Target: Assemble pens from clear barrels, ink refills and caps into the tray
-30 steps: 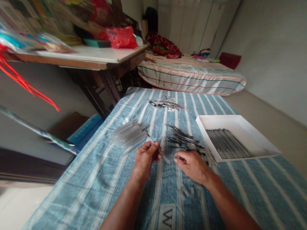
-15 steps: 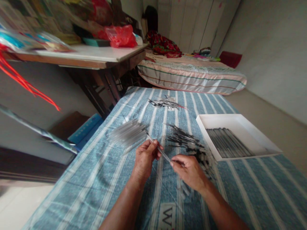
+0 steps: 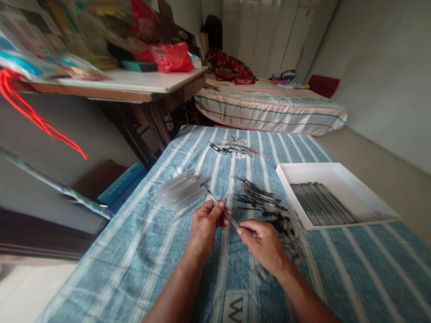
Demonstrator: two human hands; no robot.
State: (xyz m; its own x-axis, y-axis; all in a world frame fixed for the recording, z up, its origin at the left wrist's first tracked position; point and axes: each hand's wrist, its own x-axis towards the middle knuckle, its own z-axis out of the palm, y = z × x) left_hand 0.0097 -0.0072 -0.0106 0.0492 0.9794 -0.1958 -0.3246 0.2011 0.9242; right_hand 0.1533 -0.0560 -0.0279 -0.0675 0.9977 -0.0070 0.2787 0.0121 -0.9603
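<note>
A thin translucent pen tube slants between my two hands over the striped cloth. My left hand pinches it around its middle, with the dark tip pointing up and left. At its lower right end, the fingers of my right hand are closed on it. A pile of clear tubes lies beyond my left hand. Thin black refills are heaped beyond my right hand, with black and clear small parts beside that hand.
A white open box at the right holds a row of grey pens. Farther back on the cloth lies another small pile of thin sticks. A cluttered white-topped table stands at the left; a bed is behind.
The whole view has shifted slightly, with things sitting a little lower in the picture. Both hands keep hold of the tube in nearly the same pose.
</note>
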